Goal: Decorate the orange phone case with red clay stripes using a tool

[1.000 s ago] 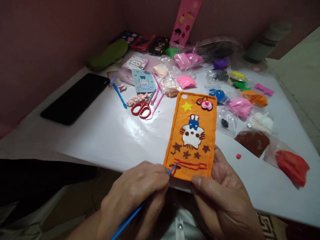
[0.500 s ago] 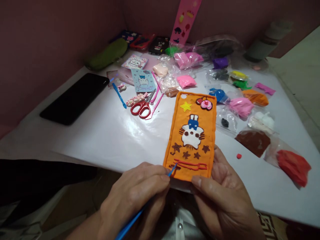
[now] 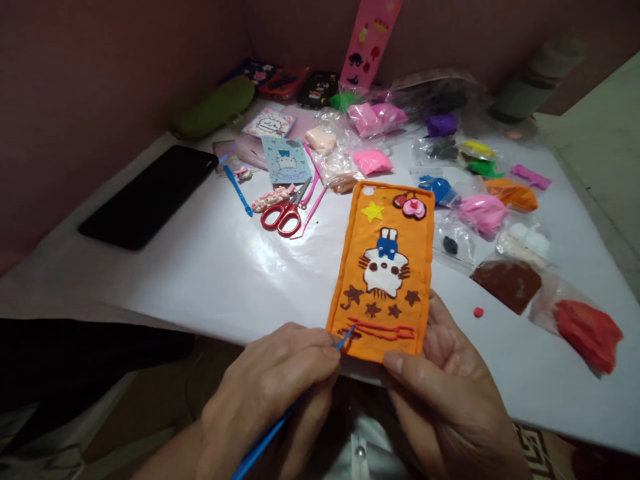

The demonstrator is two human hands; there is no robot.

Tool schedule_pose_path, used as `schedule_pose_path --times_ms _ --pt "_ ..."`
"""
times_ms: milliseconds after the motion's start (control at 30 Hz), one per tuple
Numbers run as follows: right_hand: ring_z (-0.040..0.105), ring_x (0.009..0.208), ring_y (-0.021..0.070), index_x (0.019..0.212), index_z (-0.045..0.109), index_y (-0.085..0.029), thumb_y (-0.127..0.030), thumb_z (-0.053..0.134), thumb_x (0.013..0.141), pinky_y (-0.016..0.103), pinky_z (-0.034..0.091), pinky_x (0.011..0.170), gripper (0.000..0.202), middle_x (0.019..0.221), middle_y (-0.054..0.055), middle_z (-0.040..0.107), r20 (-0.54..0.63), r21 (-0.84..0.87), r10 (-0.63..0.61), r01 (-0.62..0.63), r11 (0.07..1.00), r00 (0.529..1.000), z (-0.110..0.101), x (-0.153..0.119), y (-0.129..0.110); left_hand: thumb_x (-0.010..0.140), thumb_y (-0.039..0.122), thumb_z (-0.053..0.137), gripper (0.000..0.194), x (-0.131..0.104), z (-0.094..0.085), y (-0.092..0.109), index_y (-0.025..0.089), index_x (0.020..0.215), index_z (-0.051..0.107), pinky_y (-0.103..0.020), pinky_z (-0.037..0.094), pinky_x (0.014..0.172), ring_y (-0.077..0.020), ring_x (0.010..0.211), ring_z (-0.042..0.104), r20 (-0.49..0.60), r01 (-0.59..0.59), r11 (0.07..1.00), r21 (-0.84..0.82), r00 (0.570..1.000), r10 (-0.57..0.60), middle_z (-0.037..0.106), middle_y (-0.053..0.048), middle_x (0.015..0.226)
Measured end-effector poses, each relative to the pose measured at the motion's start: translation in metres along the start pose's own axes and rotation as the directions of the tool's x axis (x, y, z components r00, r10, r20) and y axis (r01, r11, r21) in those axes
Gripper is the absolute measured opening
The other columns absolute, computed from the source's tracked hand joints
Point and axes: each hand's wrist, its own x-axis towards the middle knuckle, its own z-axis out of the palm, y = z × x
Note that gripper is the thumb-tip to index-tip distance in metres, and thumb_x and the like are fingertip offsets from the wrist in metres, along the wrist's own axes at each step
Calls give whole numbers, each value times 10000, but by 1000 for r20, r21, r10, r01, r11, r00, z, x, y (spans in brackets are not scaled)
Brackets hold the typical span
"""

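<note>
My right hand (image 3: 450, 393) grips the lower right corner of an orange phone case (image 3: 367, 263), its thumb on the front edge. The case bears a yellow star, a pink and red shape, an upside-down white cat figure, brown stars and thin red strips (image 3: 383, 330). My left hand (image 3: 280, 380) is closed round a blue tool (image 3: 267, 443). The tool's tip touches the left end of the red strips, beside a dark brown patch. My left fingers rest near the case's lower left corner.
On the white table (image 3: 210, 280) lie a black phone (image 3: 150, 197), red-handled scissors (image 3: 283, 219), a small red piece (image 3: 479, 312) and several bags of coloured clay, one red (image 3: 587, 333). A green pouch (image 3: 215, 110) and a bottle (image 3: 530, 87) stand at the back.
The case has shifted very slightly. Both hands keep their holds, and the tool's tip stays at the left end of the red strips.
</note>
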Motion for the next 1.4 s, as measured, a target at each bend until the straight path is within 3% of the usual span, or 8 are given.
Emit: schedule_pose_path --times_ms 133,433,767,1033,1133,1300,1400 --pt "715 1086 322 1195 621 -296 -81 705 756 546 564 985 496 1110 67 758 -9 -12 -6 5 1000 1000 -1 -1 1 901 39 603 213 -4 -2 2 124 1096 606 -143 586 940 -103 960 723 0 37 998 43 999 -37 737 -35 1007" --pt "711 1093 340 1158 633 -294 -108 729 737 568 565 982 470 1062 59 769 -24 -35 -5 4 999 1000 2 1 0 900 67 622 263 -10 -2 1 160 1146 615 -251 651 880 -167 958 746 22 69 997 43 997 -70 759 -53 1027" --pt "704 1113 321 1201 631 -289 -74 693 782 537 566 995 475 1154 65 748 19 0 -28 28 1000 999 -1 0 -1 876 30 626 218 1 -2 2 121 1074 623 -175 632 852 -138 890 755 -3 6 1000 12 1000 -6 759 -58 950" --pt "703 1108 266 1228 612 -301 -68 684 836 465 560 1015 461 1185 43 737 49 -42 68 -66 997 996 -4 -4 -9 830 -34 601 320 -5 1 -2 146 1094 592 -232 653 769 -162 856 749 -47 38 998 -43 998 -40 745 -50 923" --pt "715 1073 238 1225 613 -289 -81 688 834 409 572 998 449 1189 46 736 60 -44 54 -51 998 997 -4 -4 -9 789 -72 588 384 -5 4 -4 151 1101 589 -249 652 742 -175 870 743 -93 65 990 -129 993 -77 738 -53 947" --pt "720 1065 296 1161 623 -271 -85 713 764 529 527 1046 447 1151 44 749 67 21 21 -23 1000 998 6 2 -8 792 -99 519 484 -10 8 -13 172 1191 551 -287 641 709 -177 847 718 -65 29 953 -303 997 -51 715 -82 1004" --pt "725 1052 293 1138 626 -268 -77 707 768 534 522 1050 425 1137 38 754 74 33 8 -10 999 997 9 4 -8 864 -40 508 426 -13 10 -17 192 1220 535 -303 636 704 -188 856 710 -69 23 938 -345 996 -49 715 -94 1019"
